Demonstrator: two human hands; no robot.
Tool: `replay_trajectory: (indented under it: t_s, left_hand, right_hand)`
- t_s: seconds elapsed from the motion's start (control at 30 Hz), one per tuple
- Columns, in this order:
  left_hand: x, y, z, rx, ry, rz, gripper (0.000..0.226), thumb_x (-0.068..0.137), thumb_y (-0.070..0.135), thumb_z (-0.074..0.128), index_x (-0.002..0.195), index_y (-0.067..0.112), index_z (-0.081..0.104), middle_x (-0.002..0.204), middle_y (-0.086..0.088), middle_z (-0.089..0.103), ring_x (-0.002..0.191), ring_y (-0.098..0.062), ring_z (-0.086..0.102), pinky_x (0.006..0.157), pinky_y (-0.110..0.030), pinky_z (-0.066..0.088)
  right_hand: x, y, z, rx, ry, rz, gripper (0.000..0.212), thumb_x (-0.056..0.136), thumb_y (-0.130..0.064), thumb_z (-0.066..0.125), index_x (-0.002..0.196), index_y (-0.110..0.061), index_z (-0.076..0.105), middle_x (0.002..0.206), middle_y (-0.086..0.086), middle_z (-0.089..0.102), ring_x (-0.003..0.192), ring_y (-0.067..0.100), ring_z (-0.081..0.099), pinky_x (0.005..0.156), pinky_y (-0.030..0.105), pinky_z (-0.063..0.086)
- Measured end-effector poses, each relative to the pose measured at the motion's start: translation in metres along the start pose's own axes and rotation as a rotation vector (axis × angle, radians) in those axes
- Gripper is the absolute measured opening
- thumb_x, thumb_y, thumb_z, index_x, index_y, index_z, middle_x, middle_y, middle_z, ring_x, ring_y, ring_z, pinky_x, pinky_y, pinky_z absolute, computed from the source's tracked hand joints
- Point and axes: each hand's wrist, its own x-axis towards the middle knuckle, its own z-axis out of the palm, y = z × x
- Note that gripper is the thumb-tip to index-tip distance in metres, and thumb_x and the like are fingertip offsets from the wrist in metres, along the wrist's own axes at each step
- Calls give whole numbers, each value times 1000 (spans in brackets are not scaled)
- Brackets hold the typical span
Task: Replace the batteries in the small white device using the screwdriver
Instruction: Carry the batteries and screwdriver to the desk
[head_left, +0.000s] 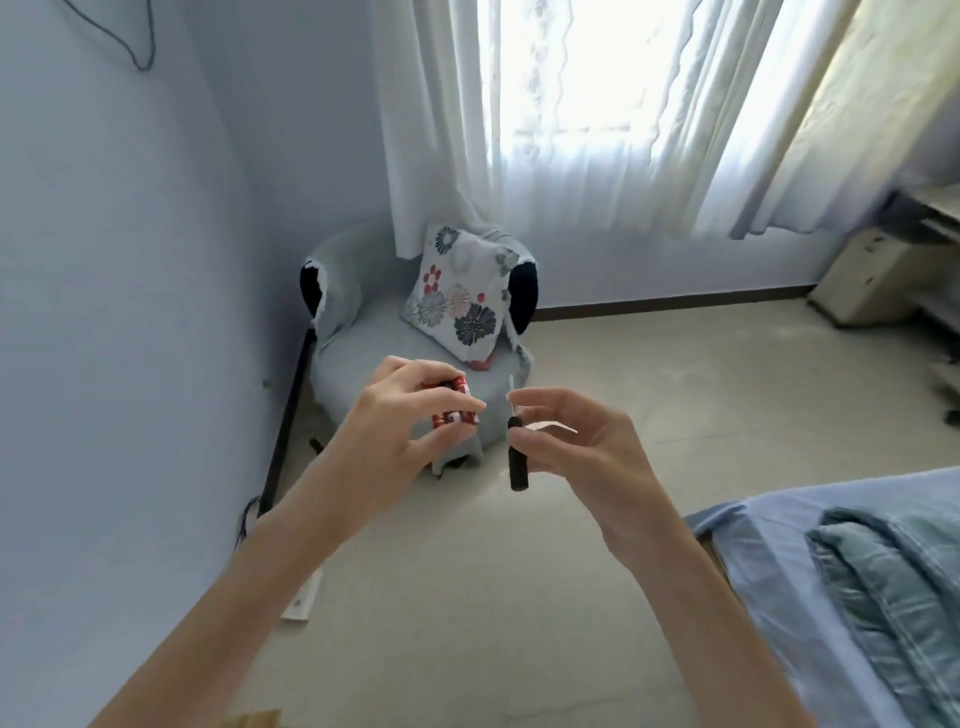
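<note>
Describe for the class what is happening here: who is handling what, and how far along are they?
A person holds both hands up in a bedroom. The left hand grips red batteries. The right hand pinches a small black-handled screwdriver, tip up, along with a thin pale strip I cannot identify. No white device shows, so the swap is not visibly under way. An armchair with a flowered cushion stands behind.
</note>
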Motion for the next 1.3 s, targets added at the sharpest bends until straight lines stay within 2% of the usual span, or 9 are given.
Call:
replay_trajectory:
  t_s: [0.1, 0.17, 0.37, 0.47, 0.57, 0.77, 0.97, 1.03, 1.3]
  left_hand:
    - [71, 7, 37, -56, -62, 36, 20, 95, 31, 81, 115, 30, 85, 129, 11, 70, 129, -12, 51, 109, -9, 32]
    - [114, 9, 61, -66, -98, 79, 21, 95, 33, 81, 115, 29, 85, 130, 11, 70, 129, -16, 52, 109, -13, 35]
    - [245, -9, 125, -130, -208, 197, 22, 95, 38, 78, 116, 33, 84, 131, 13, 69, 129, -14, 52, 108, -22, 41]
    - [318, -21, 156, -167, -253, 287, 25, 95, 41, 74, 117, 32, 84, 131, 12, 68, 129, -12, 52, 103, -15, 40]
    - [393, -35, 183, -201, -297, 350, 25, 96, 42, 73, 117, 33, 84, 132, 13, 67, 130, -13, 52, 108, -16, 40]
    - [538, -44, 234, -249, -382, 485, 22, 97, 34, 78, 118, 35, 83, 130, 14, 67, 128, -12, 51, 107, -10, 35]
    - [651, -26, 309, -297, -468, 598, 21, 98, 36, 76, 118, 36, 82, 129, 17, 66, 129, -8, 50, 106, -11, 37]
    - [685, -18, 337, -293, -503, 620, 21, 98, 35, 76, 118, 36, 82, 129, 17, 66, 129, -11, 51, 106, -16, 39]
    - [824, 42, 452, -298, -544, 683, 20, 100, 30, 77, 119, 34, 82, 128, 17, 66, 129, -11, 51, 107, -21, 43]
  right_hand:
    - [38, -18, -67, 13, 92, -3, 25, 91, 3, 79, 113, -9, 81, 97, 7, 72, 85, 21, 70, 88, 49, 64]
    - [63, -26, -105, 31, 151, -11, 24, 92, 3, 78, 112, -9, 81, 95, 5, 73, 84, 23, 71, 84, 45, 66]
    - [142, -31, -191, 72, 325, -34, 25, 90, 2, 79, 110, -13, 83, 101, 12, 74, 89, 28, 74, 82, 42, 66]
    - [185, -27, -226, 107, 424, -36, 25, 90, 3, 79, 110, -13, 83, 103, 14, 73, 89, 28, 73, 78, 38, 66]
    - [233, -28, -258, 118, 529, -41, 25, 90, 5, 78, 109, -11, 83, 101, 12, 73, 86, 26, 72, 75, 35, 64]
    - [317, -45, -317, 137, 700, -78, 24, 91, 6, 76, 109, -10, 82, 98, 12, 72, 83, 24, 70, 74, 33, 63]
    - [363, -54, -394, 126, 876, -72, 22, 93, 4, 74, 110, -9, 81, 97, 7, 74, 80, 26, 69, 77, 36, 62]
    - [376, -54, -427, 124, 924, -63, 21, 93, 3, 75, 111, -8, 80, 97, 9, 74, 80, 27, 68, 79, 36, 61]
    - [449, -72, -585, 126, 1017, -95, 20, 93, 4, 75, 110, -5, 80, 100, 9, 73, 80, 24, 68, 75, 31, 61]
